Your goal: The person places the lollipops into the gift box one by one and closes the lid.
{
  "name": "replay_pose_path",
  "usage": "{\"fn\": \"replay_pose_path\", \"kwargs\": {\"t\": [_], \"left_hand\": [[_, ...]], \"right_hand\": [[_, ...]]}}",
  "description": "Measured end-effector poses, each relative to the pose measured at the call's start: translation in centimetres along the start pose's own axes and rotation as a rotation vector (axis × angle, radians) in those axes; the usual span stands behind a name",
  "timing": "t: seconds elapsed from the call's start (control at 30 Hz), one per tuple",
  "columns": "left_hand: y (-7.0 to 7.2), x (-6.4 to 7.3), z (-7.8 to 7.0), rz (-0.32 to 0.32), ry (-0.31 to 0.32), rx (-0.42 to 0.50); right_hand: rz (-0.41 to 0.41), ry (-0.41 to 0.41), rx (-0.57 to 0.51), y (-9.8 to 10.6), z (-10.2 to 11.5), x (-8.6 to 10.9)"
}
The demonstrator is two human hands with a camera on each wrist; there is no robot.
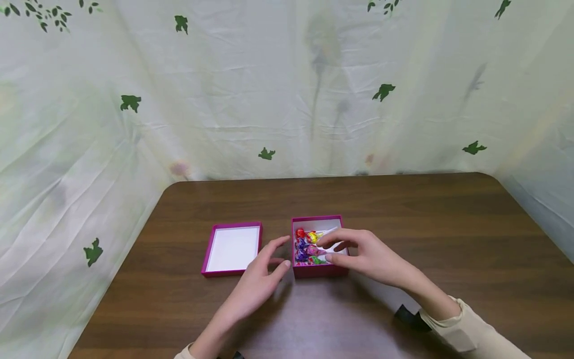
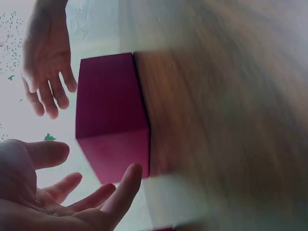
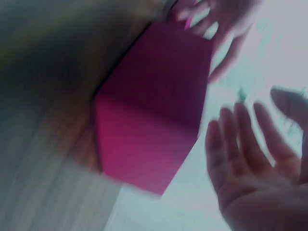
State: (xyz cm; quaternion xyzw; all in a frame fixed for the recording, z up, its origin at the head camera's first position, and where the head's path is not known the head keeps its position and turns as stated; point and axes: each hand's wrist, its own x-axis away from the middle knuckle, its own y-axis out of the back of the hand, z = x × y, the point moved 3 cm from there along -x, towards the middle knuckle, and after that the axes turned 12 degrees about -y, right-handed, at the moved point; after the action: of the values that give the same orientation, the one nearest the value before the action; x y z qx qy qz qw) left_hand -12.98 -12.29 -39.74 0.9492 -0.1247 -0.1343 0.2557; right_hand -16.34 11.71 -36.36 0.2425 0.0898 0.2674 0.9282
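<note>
A magenta box (image 1: 320,271) with a white inside stands on the table with its top off. Wrapped lollipops (image 1: 309,248) in red, yellow, purple, pink and green lie inside, mostly along its left half. Over the right part of the box is my right hand (image 1: 365,253), fingers bent loosely and nothing seen between them; it hides some of the contents. My left hand (image 1: 261,280) hovers at the box's left side, fingers spread. In the left wrist view, that hand's fingertips overlap the side of the box (image 2: 113,98). The right wrist view has the right palm (image 3: 262,187) beside the box.
Left of the box lies its matching lid (image 1: 234,249), white inside facing up, with the left hand's fingers near its right edge. Brown wooden table (image 1: 430,214) extends around both. Behind it hangs a pale curtain (image 1: 251,89) with green leaf prints.
</note>
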Motion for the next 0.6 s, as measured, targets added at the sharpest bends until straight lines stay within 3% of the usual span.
{"fn": "replay_pose_path", "kwargs": {"t": [0.2, 0.4, 0.5, 0.6], "left_hand": [[2.7, 1.0, -0.2, -0.161, -0.108, -0.087], [6.1, 1.9, 0.2, -0.315, -0.170, -0.137], [7.8, 2.4, 0.7, -0.348, -0.147, -0.192], [9.5, 2.9, 1.6, -0.331, -0.061, -0.243]], "right_hand": [[-0.056, -0.047, -0.078, -2.4, 2.2, 0.1], [-0.017, -0.120, -0.188, -5.3, 3.7, -0.5], [0.011, -0.125, -0.220, -7.0, 4.5, -1.0], [0.049, -0.118, -0.274, -8.7, 5.2, -1.6]]}}
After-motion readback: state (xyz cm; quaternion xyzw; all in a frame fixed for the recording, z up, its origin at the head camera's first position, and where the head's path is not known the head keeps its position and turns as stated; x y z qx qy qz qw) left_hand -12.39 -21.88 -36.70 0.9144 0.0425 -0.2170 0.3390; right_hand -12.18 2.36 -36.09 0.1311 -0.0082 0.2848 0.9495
